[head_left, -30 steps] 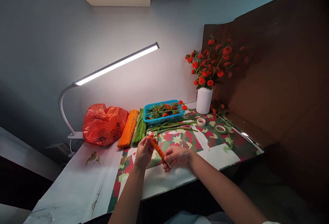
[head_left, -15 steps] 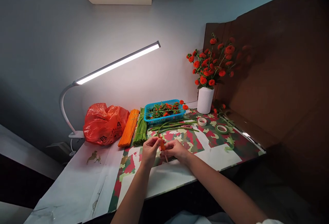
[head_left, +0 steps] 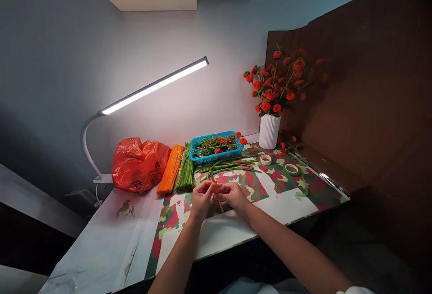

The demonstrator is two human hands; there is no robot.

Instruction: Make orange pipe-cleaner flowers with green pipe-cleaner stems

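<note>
My left hand and my right hand meet over the front of the table. Between their pinched fingertips is a small orange fuzzy coil, apparently pipe cleaner, around a thin brownish stick. The stick slants, its upper end showing above the fingers and its lower end below them. Fingers hide most of the coil. Just behind the left hand lie a bundle of green pipe cleaners and a bundle of orange pipe cleaners.
A blue basket holds orange flowers and green leaves, with green stems in front. Right of it stand a white vase of orange flowers, white tape and green tape. A red plastic bag and a lamp are left.
My hands have drawn closer together around the orange coil, and less of it shows. The whole view has shifted slightly. Nothing on the table has moved.
</note>
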